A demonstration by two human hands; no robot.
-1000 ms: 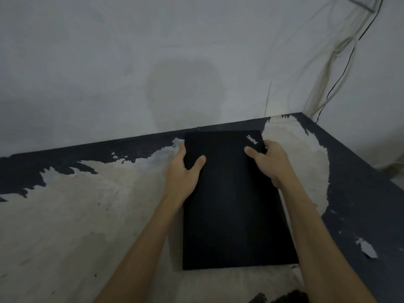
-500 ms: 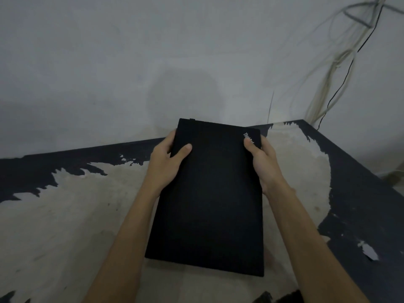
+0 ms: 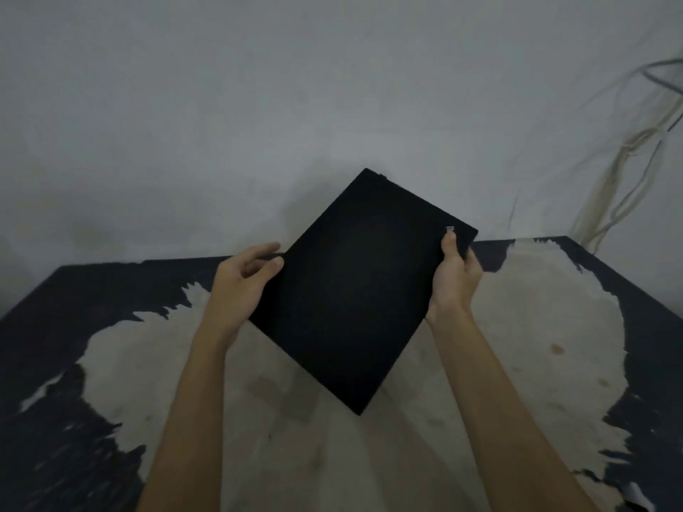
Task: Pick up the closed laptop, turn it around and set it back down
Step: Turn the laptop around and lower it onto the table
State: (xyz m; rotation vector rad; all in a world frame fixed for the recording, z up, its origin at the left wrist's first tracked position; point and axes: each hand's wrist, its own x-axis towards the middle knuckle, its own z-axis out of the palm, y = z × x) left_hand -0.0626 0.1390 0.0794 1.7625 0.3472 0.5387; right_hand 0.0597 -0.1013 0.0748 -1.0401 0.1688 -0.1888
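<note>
We see the closed black laptop (image 3: 360, 290) held up in the air above the worn, peeling surface (image 3: 536, 327), turned cornerwise like a diamond. The right hand (image 3: 456, 275) is closed on its right edge — thumb on the lid near the small logo, fingers wrapped beneath. The left hand (image 3: 245, 279) is loosely open, fingers spread, fingertips just touching the left edge.
</note>
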